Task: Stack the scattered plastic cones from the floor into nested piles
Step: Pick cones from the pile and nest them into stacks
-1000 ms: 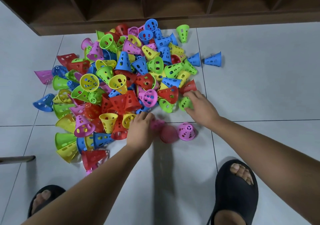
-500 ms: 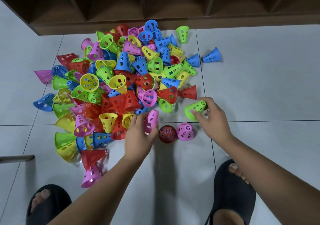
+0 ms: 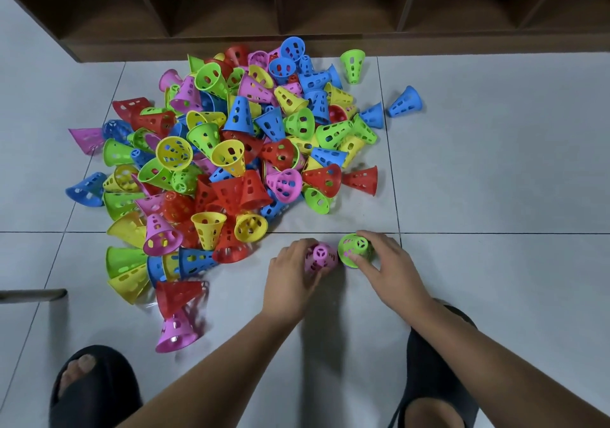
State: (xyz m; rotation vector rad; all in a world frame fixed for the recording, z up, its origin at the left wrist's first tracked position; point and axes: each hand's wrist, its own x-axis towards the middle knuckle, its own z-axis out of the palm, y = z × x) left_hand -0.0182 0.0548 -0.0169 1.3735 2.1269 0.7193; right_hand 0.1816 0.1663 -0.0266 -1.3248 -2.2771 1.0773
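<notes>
A big heap of perforated plastic cones point(image 3: 231, 163) in red, blue, green, yellow and pink covers the tiled floor ahead of me. Just in front of the heap, two cones stand upright side by side. My left hand point(image 3: 292, 279) grips the pink cone point(image 3: 320, 257), which hides the red one it sits on. My right hand point(image 3: 386, 266) grips the green cone point(image 3: 355, 248), with pink showing through its holes. A lone blue cone point(image 3: 406, 101) lies apart at the right.
A dark wooden shelf unit point(image 3: 330, 5) runs along the back, right behind the heap. My two feet in black slippers point(image 3: 95, 391) stand near the bottom edge, one on each side. A grey bar point(image 3: 33, 295) pokes in at the left edge. Bare tiles point(image 3: 511, 180) stretch to the right.
My left hand has brought a pink cone down over the standing red cone. My right hand has brought a green cone from the heap down over the standing pink cone.
</notes>
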